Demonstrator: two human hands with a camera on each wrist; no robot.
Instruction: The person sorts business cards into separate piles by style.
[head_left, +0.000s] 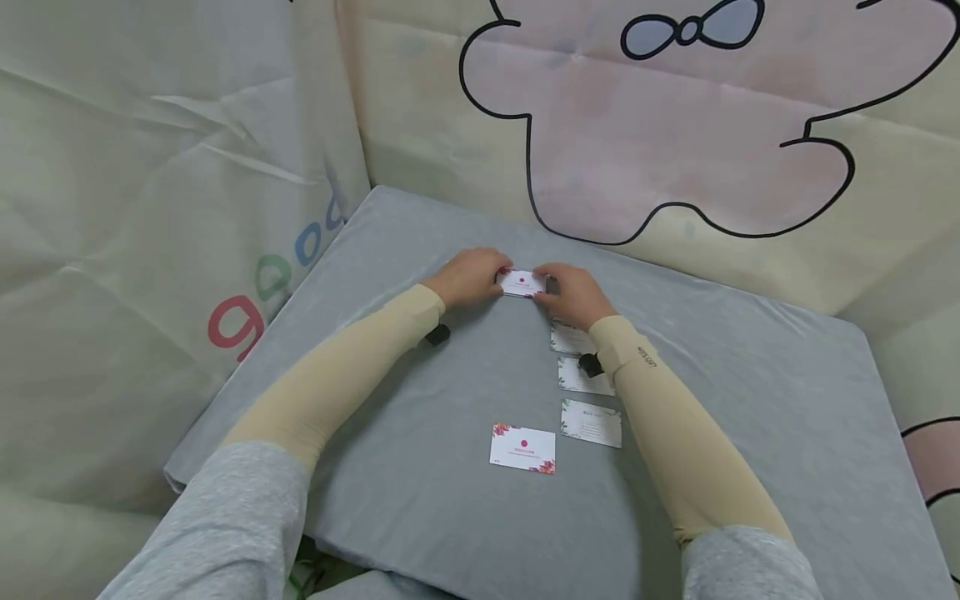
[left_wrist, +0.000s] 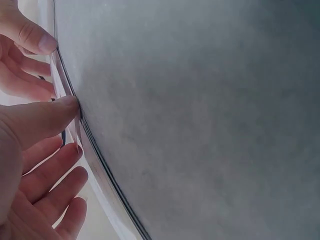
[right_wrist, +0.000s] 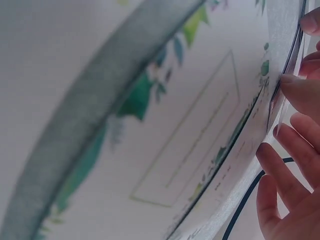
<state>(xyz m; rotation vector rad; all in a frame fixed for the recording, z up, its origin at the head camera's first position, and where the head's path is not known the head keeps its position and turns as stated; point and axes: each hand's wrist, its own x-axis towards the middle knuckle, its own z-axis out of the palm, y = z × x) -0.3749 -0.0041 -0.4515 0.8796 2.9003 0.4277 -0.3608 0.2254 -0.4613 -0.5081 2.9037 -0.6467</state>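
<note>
Near the far side of the grey surface, a white card point(head_left: 522, 282) with a pink dot is held between both hands. My left hand point(head_left: 471, 277) pinches its left end, the thumb on the near side in the left wrist view. My right hand point(head_left: 573, 296) pinches the right end between thumb and finger; its other fingers point(right_wrist: 292, 180) spread loosely in the right wrist view. Just below the right hand lies a white card with green leaves point(head_left: 572, 338), partly covered by that hand and wrist.
Two more leaf-edged cards, a middle one point(head_left: 573, 375) and a nearer one point(head_left: 591, 423), line up toward me. Left of them lies a red-flowered card point(head_left: 522, 450). The grey padded table point(head_left: 420, 500) meets a printed cloth wall point(head_left: 420, 108) behind.
</note>
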